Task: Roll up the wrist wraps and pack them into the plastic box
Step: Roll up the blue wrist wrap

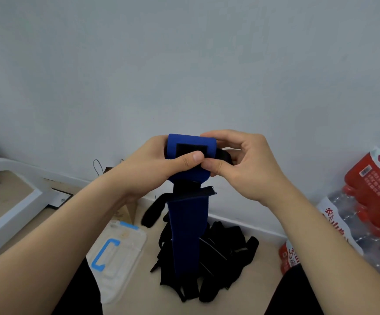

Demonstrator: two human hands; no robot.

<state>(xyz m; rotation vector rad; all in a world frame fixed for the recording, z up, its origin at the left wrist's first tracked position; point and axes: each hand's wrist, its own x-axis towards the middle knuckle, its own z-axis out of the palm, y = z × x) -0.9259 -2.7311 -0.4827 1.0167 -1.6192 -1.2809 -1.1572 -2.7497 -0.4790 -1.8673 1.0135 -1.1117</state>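
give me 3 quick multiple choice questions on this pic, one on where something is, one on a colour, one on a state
1. Where does the plastic box lie, seen from the person, against the pile of black wraps?
A. on the floor to its left
B. on top of it
C. to its right

2. What colour is the wrist wrap held by the left hand and right hand?
A. red
B. blue
C. white

3. What state is that wrist wrap in?
A. flat on the floor
B. fully rolled up
C. partly rolled, its tail hanging down

Answers: 1 A, the box lies on the floor left of the black pile. 2 B, the fabric between the hands is blue. 3 C, a roll sits in the fingers while a long strip hangs below it.
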